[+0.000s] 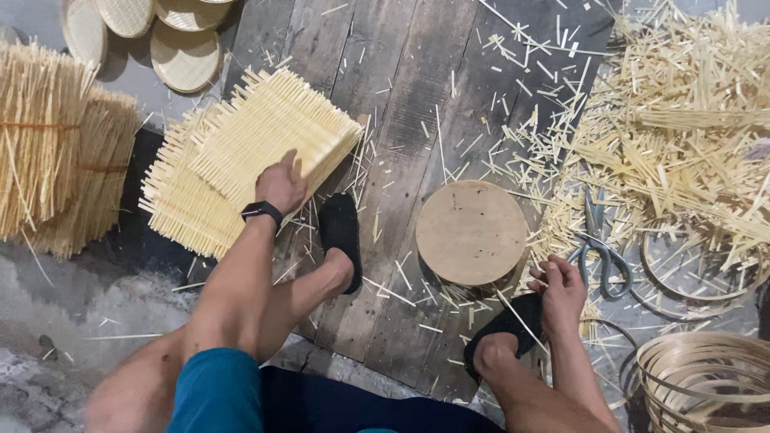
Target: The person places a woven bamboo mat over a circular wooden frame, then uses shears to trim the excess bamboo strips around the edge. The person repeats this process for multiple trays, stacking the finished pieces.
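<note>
My left hand (280, 186) lies with fingers spread flat on the top woven bamboo mat (273, 132) of a stack (188, 204) at the left edge of the dark plank floor (417, 88), gripping nothing. My right hand (559, 290) rests near the right edge beside my sandalled foot (505, 329), fingers curled narrowly, seemingly pinching a thin bamboo sliver (513, 309). A round wooden disc (471, 232) sits between the hands; scissors (597, 240) lie just right of it among loose bamboo strips (682, 144).
</note>
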